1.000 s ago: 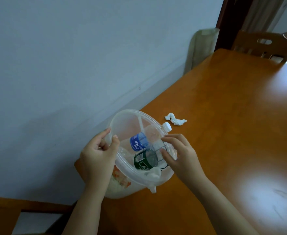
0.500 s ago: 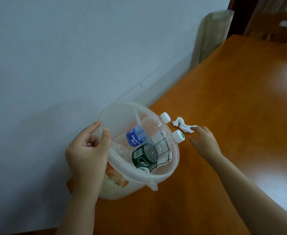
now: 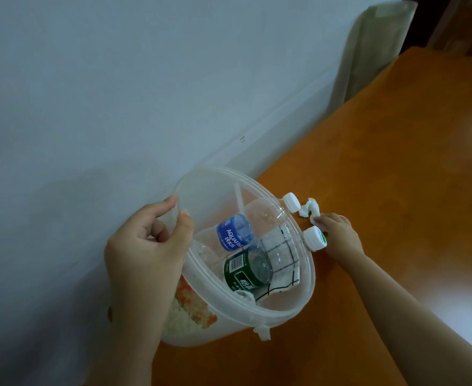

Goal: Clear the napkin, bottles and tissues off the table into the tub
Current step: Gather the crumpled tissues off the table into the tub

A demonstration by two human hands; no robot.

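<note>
Plastic tub (image 3: 293, 312) looks tippy: left hand (image 3: 143, 254) pinches its rim, right hand (image 3: 338, 235) pinches the tissue (image 3: 308, 208), bottles (image 3: 260, 232) could slide out.

Right hand (image 3: 338, 235) partly hidden behind the green-label bottle's cap (image 3: 316, 239); can't tell whether its fingertips grip the crumpled tissue (image 3: 309, 208) beside the tub (image 3: 285, 310). Napkin (image 3: 280, 263) in the tub mostly covered by bottles. Tub's side print blurred, half behind the left hand (image 3: 145, 252).

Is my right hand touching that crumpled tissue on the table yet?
Touching: the head view shows the right hand's fingertips meeting the crumpled tissue.
</note>
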